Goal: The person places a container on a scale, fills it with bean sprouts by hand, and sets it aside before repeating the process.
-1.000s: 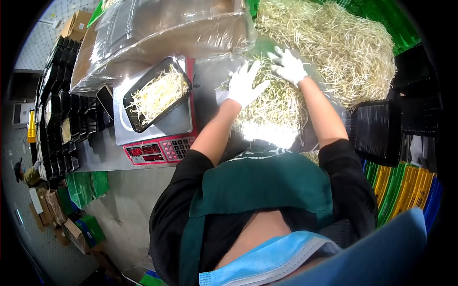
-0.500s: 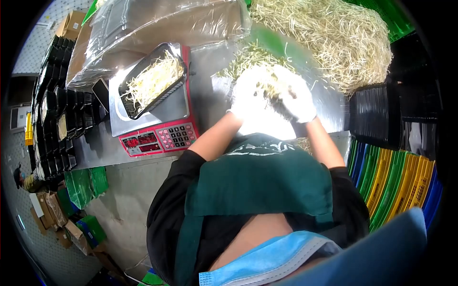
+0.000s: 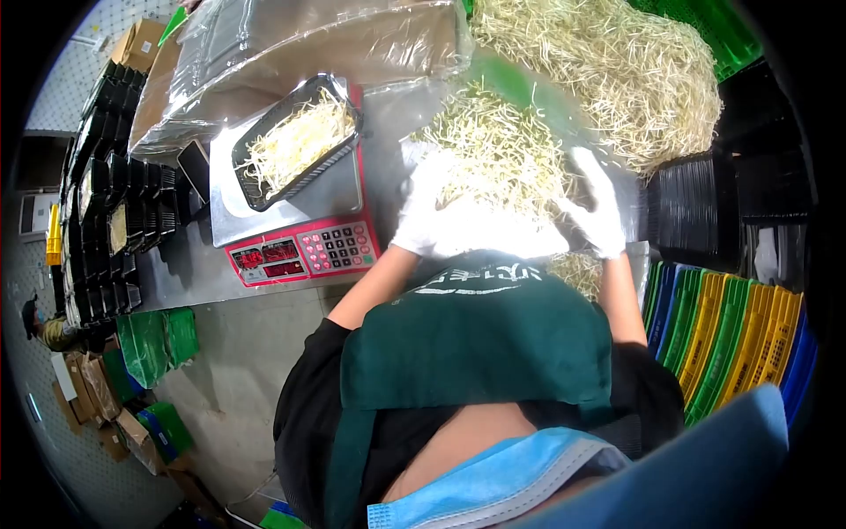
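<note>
Both hands wear white gloves. My left hand [image 3: 425,201] is at the left edge of a loose pile of bean sprouts [image 3: 498,159] on the metal table; glare blurs its fingers. On the pile's right side, my right hand [image 3: 595,201] has its fingers spread, with nothing held between them. A black tray of sprouts [image 3: 298,145] rests tilted across the plate of a red scale [image 3: 300,251], left of my hands. Behind the pile and to its right lies a large heap of sprouts [image 3: 617,79].
Stacked black trays [image 3: 692,212] stand at the right, above coloured crates [image 3: 731,335]. More black trays [image 3: 115,203] line the left edge beside a phone [image 3: 194,170]. Clear plastic wrap [image 3: 308,53] covers the back left. A person [image 3: 51,328] is at the far left.
My hands have moved apart, the left one leftward and the right one rightward. The sprouts between them now lie spread out in wider view.
</note>
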Demonstrator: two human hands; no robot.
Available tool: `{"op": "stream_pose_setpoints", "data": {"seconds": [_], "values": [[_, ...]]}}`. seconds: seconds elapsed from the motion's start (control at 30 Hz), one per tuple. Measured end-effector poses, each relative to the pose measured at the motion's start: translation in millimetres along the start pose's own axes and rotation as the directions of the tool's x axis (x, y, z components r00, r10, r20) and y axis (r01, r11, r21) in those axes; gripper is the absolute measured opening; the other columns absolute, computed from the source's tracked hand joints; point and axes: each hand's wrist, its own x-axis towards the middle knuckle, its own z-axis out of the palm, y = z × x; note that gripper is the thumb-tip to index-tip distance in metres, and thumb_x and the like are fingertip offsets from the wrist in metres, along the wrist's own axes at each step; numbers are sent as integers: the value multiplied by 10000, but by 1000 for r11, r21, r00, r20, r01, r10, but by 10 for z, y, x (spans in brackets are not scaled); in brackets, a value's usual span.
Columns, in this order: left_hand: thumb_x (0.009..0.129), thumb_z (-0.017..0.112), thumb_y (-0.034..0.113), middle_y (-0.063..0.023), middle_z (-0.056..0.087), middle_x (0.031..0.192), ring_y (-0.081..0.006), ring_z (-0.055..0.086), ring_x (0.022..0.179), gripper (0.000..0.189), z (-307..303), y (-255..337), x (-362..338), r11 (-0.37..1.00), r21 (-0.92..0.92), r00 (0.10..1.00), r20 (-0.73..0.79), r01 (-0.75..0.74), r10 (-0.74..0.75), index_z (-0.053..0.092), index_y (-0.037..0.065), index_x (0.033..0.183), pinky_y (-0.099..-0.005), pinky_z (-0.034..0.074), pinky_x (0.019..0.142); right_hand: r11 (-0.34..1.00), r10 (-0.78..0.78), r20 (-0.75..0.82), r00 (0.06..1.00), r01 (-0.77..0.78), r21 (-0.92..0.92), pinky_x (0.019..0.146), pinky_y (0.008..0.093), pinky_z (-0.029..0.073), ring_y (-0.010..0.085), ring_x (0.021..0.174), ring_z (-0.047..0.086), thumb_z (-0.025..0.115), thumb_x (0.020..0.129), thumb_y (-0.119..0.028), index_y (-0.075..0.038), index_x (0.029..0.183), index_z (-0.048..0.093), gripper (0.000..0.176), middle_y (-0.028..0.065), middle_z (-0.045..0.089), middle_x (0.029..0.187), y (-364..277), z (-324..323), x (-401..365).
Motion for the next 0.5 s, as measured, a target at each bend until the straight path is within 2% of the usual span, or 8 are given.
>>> {"op": "stream_pose_setpoints", "data": {"seconds": [0.1, 0.17, 0.23, 0.27, 0.33, 0.37, 0.43, 0.5], "values": [[724, 756, 301, -208, 505, 1277, -343, 412, 1259, 715, 52, -194, 298, 964, 265, 993, -119, 28, 4, 450, 17, 1305, -423, 300, 1070, 970, 231, -235, 944, -242, -18, 1098, 430, 258, 320, 1334, 337, 753, 720, -326, 17, 1405, 319, 881, 230, 357, 1427, 239, -7, -408], [738, 731, 357, -205, 474, 1316, -359, 388, 1271, 740, 296, -194, 655, 942, 310, 987, -135, 131, -92, 433, 22, 1327, -437, 273, 1084, 807, 224, -195, 955, -294, -513, 1090, 437, 263, 374, 1317, 340, 769, 674, -427, 27, 1410, 275, 996, 271, 374, 1390, 166, 144, -426], [752, 706, 413, -202, 443, 1355, -376, 365, 1283, 767, 485, -192, 897, 908, 353, 971, -153, 228, -184, 416, 27, 1348, -452, 246, 1098, 939, 152, -132, 979, -185, -289, 1090, 437, 263, 375, 1317, 342, 747, 702, -397, 24, 1386, 333, 903, 263, 364, 1401, -160, 392, -204], [771, 697, 372, -186, 480, 1324, -350, 416, 1242, 686, 543, -200, 985, 934, 312, 985, -35, 173, -171, 455, 37, 1319, -433, 298, 1058, 938, 152, -133, 979, -185, -291, 1090, 437, 263, 375, 1317, 342, 747, 702, -397, 24, 1386, 333, 903, 263, 364, 1401, -225, 522, -105], [811, 680, 289, -155, 553, 1261, -300, 520, 1161, 527, 577, -185, 1105, 973, 217, 974, 194, 74, -118, 533, 57, 1261, -397, 404, 978, 992, 111, -122, 986, -104, 66, 1086, 416, 290, 351, 1306, 372, 727, 738, -300, 12, 1365, 385, 779, 237, 379, 1406, -269, 701, 121], [811, 680, 289, -155, 553, 1261, -300, 520, 1161, 527, 552, -165, 1057, 973, 222, 975, 192, 71, -115, 533, 57, 1261, -397, 404, 978, 993, 107, -125, 986, -99, 69, 1086, 416, 290, 351, 1306, 372, 727, 738, -300, 12, 1365, 385, 779, 237, 379, 1406, -282, 660, 205], [766, 684, 132, -132, 627, 1096, -271, 590, 1014, 386, 448, -94, 765, 996, -69, 992, 120, 50, -41, 620, 85, 1144, -363, 465, 879, 847, 225, -135, 965, -125, 516, 1081, 378, 315, 306, 1293, 404, 687, 780, -191, 2, 1330, 450, 629, 202, 423, 1390, -337, 507, 387], [742, 656, 16, -116, 635, 1050, -262, 597, 940, 349, 313, -9, 548, 998, 1, 994, 92, -55, 55, 651, 95, 1082, -343, 482, 821, 985, 65, -147, 987, -40, 170, 1083, 387, 313, 275, 1305, 400, 672, 804, -191, -44, 1308, 503, 551, 170, 478, 1357, -118, 312, 647]]}}
